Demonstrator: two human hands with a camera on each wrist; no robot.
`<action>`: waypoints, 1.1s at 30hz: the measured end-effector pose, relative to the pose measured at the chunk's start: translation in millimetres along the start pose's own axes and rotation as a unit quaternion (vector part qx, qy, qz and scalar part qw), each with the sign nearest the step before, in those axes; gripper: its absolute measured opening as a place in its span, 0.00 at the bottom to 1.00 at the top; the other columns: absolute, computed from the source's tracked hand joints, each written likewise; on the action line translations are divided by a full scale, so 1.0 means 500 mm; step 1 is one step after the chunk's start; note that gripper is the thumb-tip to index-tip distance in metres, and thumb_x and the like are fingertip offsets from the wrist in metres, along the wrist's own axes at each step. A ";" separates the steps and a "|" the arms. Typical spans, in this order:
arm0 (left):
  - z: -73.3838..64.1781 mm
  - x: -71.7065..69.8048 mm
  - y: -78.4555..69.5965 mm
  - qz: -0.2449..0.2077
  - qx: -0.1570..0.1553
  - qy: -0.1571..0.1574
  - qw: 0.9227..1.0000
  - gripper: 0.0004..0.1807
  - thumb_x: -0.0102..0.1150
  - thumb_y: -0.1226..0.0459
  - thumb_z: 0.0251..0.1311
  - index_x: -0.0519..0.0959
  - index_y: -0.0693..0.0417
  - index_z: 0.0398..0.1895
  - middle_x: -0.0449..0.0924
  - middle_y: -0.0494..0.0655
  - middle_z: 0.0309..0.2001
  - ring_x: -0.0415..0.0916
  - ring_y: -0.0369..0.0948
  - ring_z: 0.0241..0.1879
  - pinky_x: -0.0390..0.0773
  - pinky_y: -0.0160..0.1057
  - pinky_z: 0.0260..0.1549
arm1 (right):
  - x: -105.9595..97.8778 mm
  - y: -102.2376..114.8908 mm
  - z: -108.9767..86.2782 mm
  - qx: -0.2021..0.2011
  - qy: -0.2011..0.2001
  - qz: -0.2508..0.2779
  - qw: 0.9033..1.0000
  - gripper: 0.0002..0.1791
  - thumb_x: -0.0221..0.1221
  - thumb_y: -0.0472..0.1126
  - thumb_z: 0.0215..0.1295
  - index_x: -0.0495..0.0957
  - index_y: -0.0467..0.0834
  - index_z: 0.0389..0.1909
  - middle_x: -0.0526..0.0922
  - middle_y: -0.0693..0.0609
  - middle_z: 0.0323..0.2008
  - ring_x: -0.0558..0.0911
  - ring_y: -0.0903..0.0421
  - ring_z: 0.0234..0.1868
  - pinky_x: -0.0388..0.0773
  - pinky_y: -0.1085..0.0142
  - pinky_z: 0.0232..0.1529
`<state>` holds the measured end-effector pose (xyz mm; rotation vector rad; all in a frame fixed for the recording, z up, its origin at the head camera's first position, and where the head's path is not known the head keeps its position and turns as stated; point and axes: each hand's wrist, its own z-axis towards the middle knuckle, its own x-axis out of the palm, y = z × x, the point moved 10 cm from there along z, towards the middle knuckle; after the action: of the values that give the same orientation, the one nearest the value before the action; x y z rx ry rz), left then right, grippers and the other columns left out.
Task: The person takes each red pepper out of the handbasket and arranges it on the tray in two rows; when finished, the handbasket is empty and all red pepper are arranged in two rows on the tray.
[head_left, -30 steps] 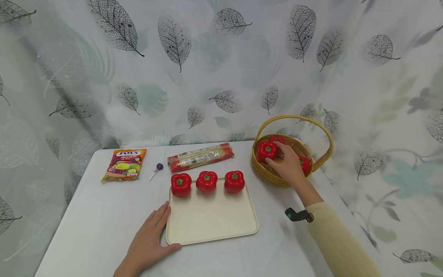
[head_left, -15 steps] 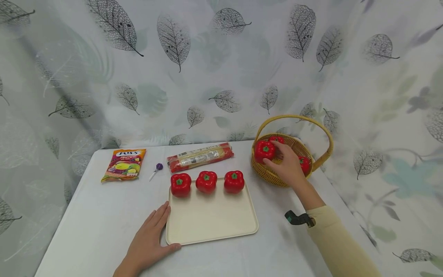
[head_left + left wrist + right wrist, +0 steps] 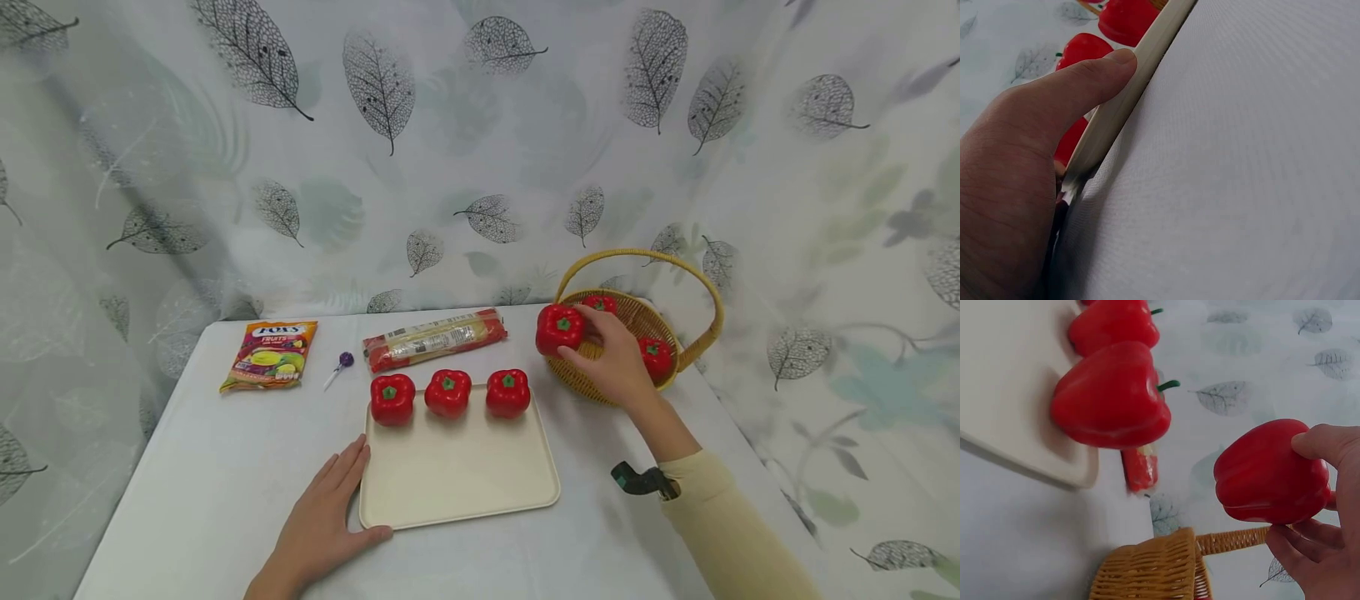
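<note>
My right hand [image 3: 611, 358] pinches a red bell pepper [image 3: 559, 330] between thumb and fingers, over the left rim of a wicker basket [image 3: 581, 383]. In the right wrist view this bell pepper [image 3: 1272, 472] hangs above the basket. Two more red peppers sit in the basket, one at the back [image 3: 600, 303] and one at the right [image 3: 656, 357]. Three bell peppers stand in a row along the far edge of a cream tray [image 3: 457, 475]. My left hand [image 3: 322, 512] rests against the tray's left side, fingers straight, and its thumb [image 3: 1119, 59] touches the near edge.
Behind the tray lies a long red-and-clear packet [image 3: 435, 339]. A purple lollipop [image 3: 345, 361] and an orange Fox's candy bag [image 3: 272, 357] lie at the back left. The basket's tall handle [image 3: 652, 254] arches over it. A leaf-print curtain [image 3: 480, 167] hangs behind the white table.
My right hand has lifted the bell pepper and carried it left, from inside the basket to over its left rim. The left hand and tray have stayed in place.
</note>
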<state>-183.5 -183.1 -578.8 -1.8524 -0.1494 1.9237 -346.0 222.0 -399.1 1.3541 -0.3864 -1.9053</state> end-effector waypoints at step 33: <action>0.001 -0.005 -0.006 -0.005 -0.003 0.007 1.000 0.70 0.64 0.19 0.50 0.59 0.54 0.87 0.56 0.49 0.86 0.58 0.49 0.82 0.60 0.59 0.79 | 0.092 0.146 -0.021 -0.072 0.050 0.024 0.996 0.43 0.80 0.42 0.60 0.73 0.46 0.76 0.80 0.48 0.65 0.84 0.51 0.61 0.87 0.53 0.57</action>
<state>-183.2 -181.3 -575.1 -1.8651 -0.1604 1.9064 -314.6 141.5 -388.7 1.3255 -0.2248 -1.7824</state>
